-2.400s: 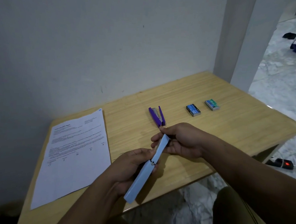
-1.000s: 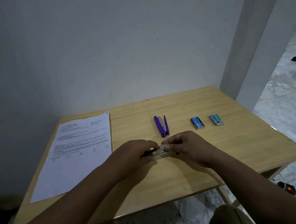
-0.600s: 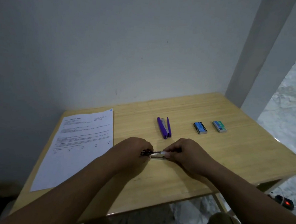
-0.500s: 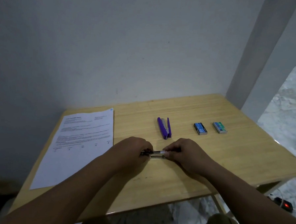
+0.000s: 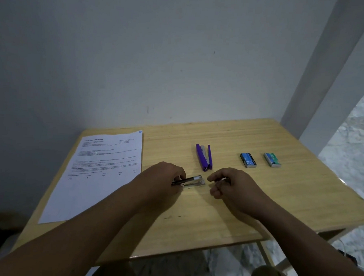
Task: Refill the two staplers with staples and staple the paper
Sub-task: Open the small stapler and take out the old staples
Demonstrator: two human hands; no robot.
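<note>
Paper [image 5: 94, 175], a printed sheet, lies along the left edge of the wooden counter [image 5: 225, 214], its far corner close to the wall and its near corner short of the front edge. Bare wood runs between the sheet's right edge and the hands. The left hand [image 5: 164, 183] rests on the counter near the middle, fingers curled around the hinge end of a stapler [image 5: 190, 181] that lies on the wood; its metal staple channel sticks out to the right, opened up. The right hand [image 5: 229, 186] sits just beside that metal tip, apart from it by a small gap, fingers loosely curled with thumb and forefinger pinched close; something thin and pale may be between them, but it is too small to tell. Behind the gap between the hands lies a purple stapler [image 5: 204, 158], hinged open in a narrow V, its hinge end nearest the hands. Further right, well apart from the hands, a blue staple box [image 5: 248, 160] and a green staple box [image 5: 272, 160] sit side by side toward the right edge. The front strip of the counter and its far right corner are open wood. A white pillar [image 5: 327, 82] stands at the far right corner.
</note>
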